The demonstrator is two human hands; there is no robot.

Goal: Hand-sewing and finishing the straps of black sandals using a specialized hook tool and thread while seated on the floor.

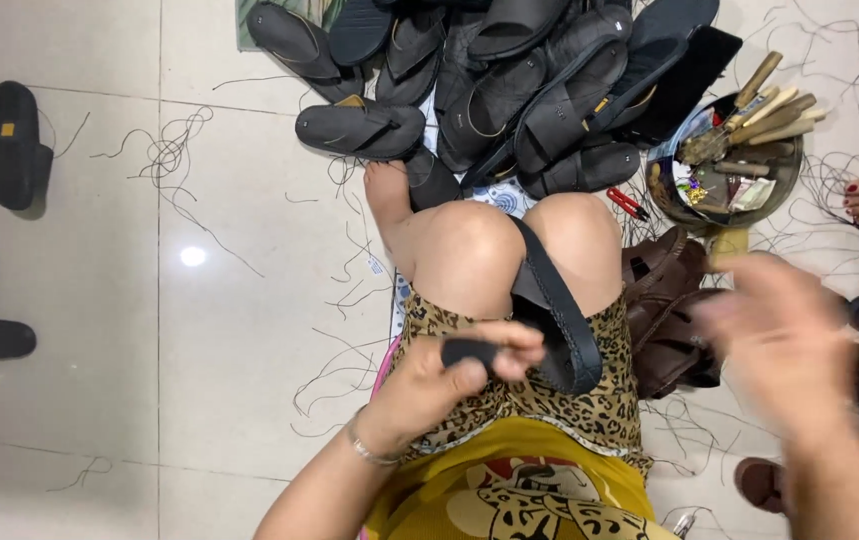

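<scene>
White tiled floor (99, 300) strewn with threads; left hand (429, 385) grasps black sandal (549, 310), blurred right hand's (784, 345) grip unclear.

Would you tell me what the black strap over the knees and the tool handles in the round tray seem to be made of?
The black strap, held by the left hand, looks like matte leather or imitation leather, with stitched edges. The tool handles look like bare pale wood. The round tray looks like dull metal.

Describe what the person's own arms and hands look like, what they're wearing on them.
Both forearms are bare, with no sleeves and no gloves in view. The left hand has a thin silvery bracelet around its wrist. The right hand is blurred, so any ring or wristband there cannot be made out. No rings are clear on the left fingers either.
</scene>
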